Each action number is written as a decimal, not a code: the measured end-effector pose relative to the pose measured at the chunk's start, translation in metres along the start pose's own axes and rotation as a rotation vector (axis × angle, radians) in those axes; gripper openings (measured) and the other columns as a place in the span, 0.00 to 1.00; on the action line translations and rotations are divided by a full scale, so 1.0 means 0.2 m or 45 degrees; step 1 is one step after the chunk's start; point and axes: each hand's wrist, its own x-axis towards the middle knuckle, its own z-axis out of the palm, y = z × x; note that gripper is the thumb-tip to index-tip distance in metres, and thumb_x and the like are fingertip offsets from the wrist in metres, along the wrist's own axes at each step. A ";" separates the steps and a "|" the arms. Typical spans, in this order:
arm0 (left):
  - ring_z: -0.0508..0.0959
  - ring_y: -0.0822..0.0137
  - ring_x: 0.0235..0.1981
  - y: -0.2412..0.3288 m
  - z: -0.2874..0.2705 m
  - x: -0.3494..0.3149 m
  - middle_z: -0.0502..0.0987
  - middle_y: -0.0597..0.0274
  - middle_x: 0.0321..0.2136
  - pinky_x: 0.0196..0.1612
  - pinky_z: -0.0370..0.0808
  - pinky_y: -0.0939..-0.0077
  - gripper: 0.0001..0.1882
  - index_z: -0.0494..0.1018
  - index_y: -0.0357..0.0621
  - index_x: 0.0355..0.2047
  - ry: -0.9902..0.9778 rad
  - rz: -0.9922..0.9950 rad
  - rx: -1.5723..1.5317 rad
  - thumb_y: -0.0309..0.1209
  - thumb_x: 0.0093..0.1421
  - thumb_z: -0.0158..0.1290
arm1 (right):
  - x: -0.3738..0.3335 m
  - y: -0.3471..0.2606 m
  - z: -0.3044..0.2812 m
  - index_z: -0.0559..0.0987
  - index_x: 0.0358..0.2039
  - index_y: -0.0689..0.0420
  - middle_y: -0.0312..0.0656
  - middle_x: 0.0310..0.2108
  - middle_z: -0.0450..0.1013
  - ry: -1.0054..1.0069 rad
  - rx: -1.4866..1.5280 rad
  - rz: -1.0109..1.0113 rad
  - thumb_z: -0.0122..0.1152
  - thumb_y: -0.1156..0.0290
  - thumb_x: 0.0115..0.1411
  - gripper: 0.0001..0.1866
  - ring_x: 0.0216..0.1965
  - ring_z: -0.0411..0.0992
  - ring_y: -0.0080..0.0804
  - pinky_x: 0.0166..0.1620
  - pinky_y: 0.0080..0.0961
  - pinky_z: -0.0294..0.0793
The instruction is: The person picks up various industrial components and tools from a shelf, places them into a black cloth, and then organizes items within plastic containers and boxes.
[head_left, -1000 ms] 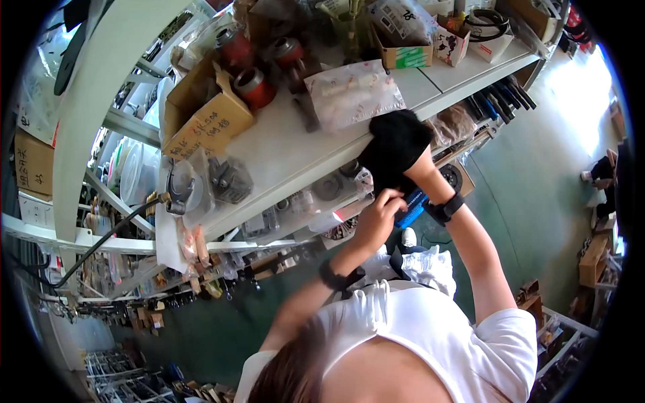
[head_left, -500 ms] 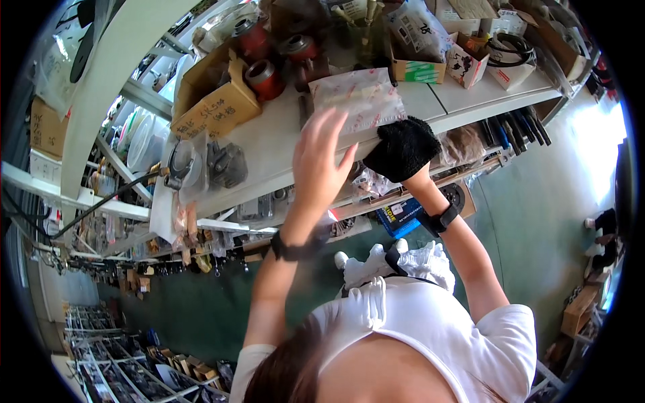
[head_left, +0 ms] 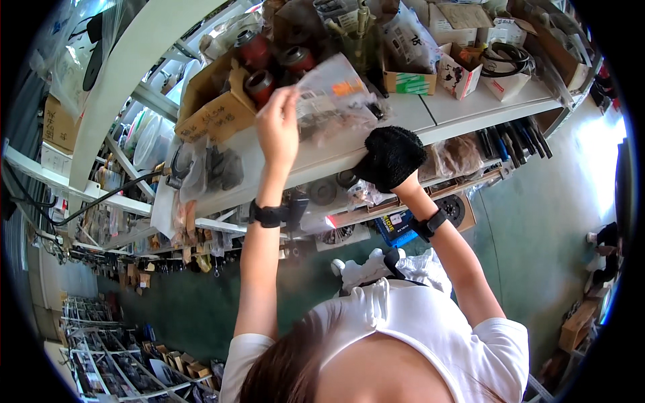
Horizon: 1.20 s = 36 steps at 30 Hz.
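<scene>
My left hand (head_left: 279, 131) is raised over the shelf top, its fingers closed on the edge of a clear plastic bag (head_left: 341, 87) with an orange mark. One side of the bag is lifted, and small parts seem to be inside it, though blurred. In my right hand (head_left: 406, 185) is a bunched black fuzzy cloth (head_left: 392, 158), held at the shelf's front edge just beside the bag. The cloth hides most of that hand's fingers.
Behind my left hand stand an open cardboard box (head_left: 215, 107) and several red cylindrical parts (head_left: 259, 87). Further right are a white box (head_left: 459, 72) and a coiled black belt (head_left: 505, 60). Bagged dark parts (head_left: 225, 168) lie at the left. Below, a lower shelf holds black bars (head_left: 514, 134).
My left hand has moved left and closed on the bag, which was lying flat and now has one side raised. My right hand has shifted slightly left with the black cloth.
</scene>
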 end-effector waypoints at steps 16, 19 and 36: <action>0.75 0.50 0.31 -0.28 -0.43 -0.07 0.75 0.47 0.28 0.35 0.70 0.62 0.10 0.70 0.42 0.37 -0.138 -0.456 0.843 0.26 0.54 0.45 | 0.00 0.00 0.00 0.75 0.25 0.53 0.42 0.27 0.70 -0.033 0.003 -0.027 0.61 0.58 0.34 0.17 0.29 0.68 0.45 0.32 0.37 0.67; 0.75 0.51 0.34 -0.25 -0.40 -0.08 0.75 0.50 0.33 0.34 0.71 0.62 0.12 0.70 0.45 0.40 -0.211 -0.487 1.095 0.26 0.53 0.46 | 0.00 0.00 0.01 0.75 0.25 0.53 0.42 0.27 0.70 0.013 -0.005 -0.036 0.61 0.59 0.33 0.16 0.30 0.69 0.44 0.32 0.36 0.67; 0.65 0.60 0.49 0.00 0.10 -0.13 0.69 0.64 0.43 0.52 0.61 0.64 0.21 0.68 0.48 0.42 -0.793 0.257 0.646 0.36 0.47 0.56 | 0.00 0.01 0.02 0.75 0.25 0.53 0.42 0.26 0.71 0.064 0.057 -0.050 0.58 0.62 0.38 0.13 0.28 0.69 0.44 0.30 0.35 0.68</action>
